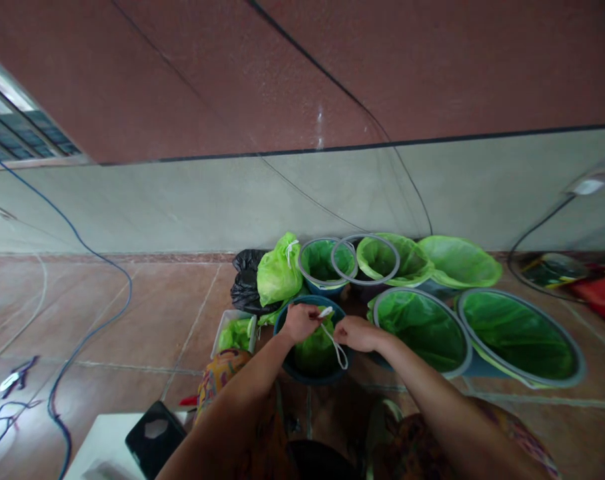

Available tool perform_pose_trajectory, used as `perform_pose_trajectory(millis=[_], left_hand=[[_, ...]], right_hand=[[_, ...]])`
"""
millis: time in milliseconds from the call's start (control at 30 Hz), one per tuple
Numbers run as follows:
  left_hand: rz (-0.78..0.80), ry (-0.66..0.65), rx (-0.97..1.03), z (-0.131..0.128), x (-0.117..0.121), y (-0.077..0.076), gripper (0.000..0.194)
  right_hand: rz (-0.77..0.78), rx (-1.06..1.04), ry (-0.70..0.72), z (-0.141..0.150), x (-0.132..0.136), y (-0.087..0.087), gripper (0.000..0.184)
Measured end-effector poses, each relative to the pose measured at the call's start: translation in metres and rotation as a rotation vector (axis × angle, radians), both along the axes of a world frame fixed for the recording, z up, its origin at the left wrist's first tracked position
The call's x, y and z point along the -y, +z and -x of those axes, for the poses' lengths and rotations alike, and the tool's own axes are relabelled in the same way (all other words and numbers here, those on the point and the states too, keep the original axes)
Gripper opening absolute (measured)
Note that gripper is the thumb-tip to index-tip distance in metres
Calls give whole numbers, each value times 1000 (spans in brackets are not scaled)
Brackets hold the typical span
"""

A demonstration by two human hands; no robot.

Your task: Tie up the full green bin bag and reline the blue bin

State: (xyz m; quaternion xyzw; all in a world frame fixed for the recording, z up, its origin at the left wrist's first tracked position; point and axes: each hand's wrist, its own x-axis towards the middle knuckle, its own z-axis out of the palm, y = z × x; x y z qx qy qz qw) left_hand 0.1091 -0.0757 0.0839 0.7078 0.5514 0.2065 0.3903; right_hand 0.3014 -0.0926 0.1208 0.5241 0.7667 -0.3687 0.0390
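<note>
My left hand [303,323] is closed on a white drawstring [339,348] above a blue bin [288,365] in front of me. Close by on the right, my right hand [355,333] has its fingers curled at the same cord, whose loop hangs down between the hands. Inside the bin sits a green drawstring bag [315,353], its neck gathered up under the cord. The fingertips of both hands are small and partly hidden.
Green-lined bins [422,330] stand to the right and behind, some with grey rims. A loose grey ring [365,281] lies across two. A tied green bag [278,273], black bag [247,280] and white tray [218,340] are at left. A phone [155,437] rests on a white surface.
</note>
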Motion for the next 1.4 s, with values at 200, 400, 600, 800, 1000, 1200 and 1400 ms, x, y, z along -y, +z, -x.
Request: perform_pose_trajectory(millis=[200, 400, 600, 800, 1000, 1200, 1400], left_hand=[[-313, -191, -264, -4, 11, 11, 23], [-501, -260, -385, -2, 13, 6, 24], [-610, -235, -357, -5, 16, 0, 19], [-584, -157, -285, -5, 16, -3, 16], [-450, 2, -242, -4, 10, -3, 15], [-244, 19, -337, -3, 10, 0, 16], [-79, 149, -265, -3, 7, -4, 20]], right_hand=[[-226, -395, -200, 15, -11, -15, 32], [36, -572, -340, 23, -11, -30, 19], [187, -649, -398, 25, -10, -31, 15], [-78, -314, -290, 26, -12, -27, 26], [-483, 122, -225, 27, -5, -3, 34], [-409, 314, -283, 17, -7, 5, 35], [-421, 97, -420, 13, -13, -3, 32]])
